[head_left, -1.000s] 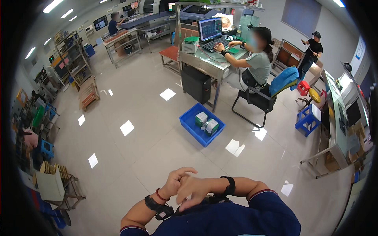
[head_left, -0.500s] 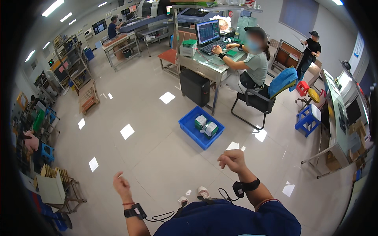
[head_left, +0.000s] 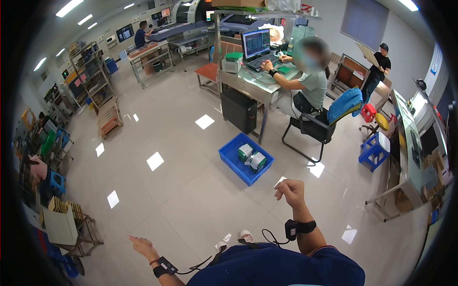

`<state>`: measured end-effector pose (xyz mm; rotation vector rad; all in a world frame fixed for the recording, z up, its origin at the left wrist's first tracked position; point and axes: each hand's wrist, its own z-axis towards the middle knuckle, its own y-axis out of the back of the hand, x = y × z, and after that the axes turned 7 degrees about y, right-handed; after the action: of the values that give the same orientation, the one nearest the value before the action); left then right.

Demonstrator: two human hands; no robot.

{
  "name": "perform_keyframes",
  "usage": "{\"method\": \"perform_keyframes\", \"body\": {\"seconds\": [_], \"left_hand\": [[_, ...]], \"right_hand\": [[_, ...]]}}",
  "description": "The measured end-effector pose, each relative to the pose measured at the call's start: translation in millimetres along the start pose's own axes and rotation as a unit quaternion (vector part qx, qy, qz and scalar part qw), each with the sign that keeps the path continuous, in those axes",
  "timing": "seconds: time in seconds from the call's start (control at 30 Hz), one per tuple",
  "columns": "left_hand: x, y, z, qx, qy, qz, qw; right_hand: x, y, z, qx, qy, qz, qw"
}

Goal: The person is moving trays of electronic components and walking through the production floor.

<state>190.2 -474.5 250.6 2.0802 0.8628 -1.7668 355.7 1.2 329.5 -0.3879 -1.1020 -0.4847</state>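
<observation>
Two green-and-white bundles (head_left: 245, 152) lie side by side in a blue bin (head_left: 236, 167), which rests on the pale floor (head_left: 176, 205) ahead of the person. The right hand (head_left: 293, 191) is the nearer to it: in the head view it sits just below and to the right of the bin's near end, raised above the floor, with a gap between. The left hand (head_left: 143, 247) is well apart, low and far to the left, so the bin lies ahead and to the right of it.

The bin's long axis runs on a slant, from upper left to lower right, its lower-right end facing the right hand and one corner aimed back toward the person. The bundles line up along roughly the same slant.

The left hand is fairly wide and carries nothing visible; its index finger stretches toward the left of the view while the others are partly bent. The right hand's fingers curl inward; its palm is hidden, so whether they are fully closed cannot be told. Beyond the bin, a seated person (head_left: 312, 93) works at a counter (head_left: 245, 82), with a black computer case (head_left: 238, 109) beneath it.
</observation>
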Motion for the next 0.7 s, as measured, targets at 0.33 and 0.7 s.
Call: {"method": "perform_keyframes", "body": {"seconds": [0.33, 0.7], "left_hand": [[15, -2, 16, 0.076, 0.011, -0.010, 0.997], [23, -51, 5, 0.193, 0.006, 0.044, 0.980]], "right_hand": [[1, -3, -5, -0.022, -0.018, -0.029, 0.999], [1, 20, -13, -0.077, -0.026, -0.097, 0.992]]}}
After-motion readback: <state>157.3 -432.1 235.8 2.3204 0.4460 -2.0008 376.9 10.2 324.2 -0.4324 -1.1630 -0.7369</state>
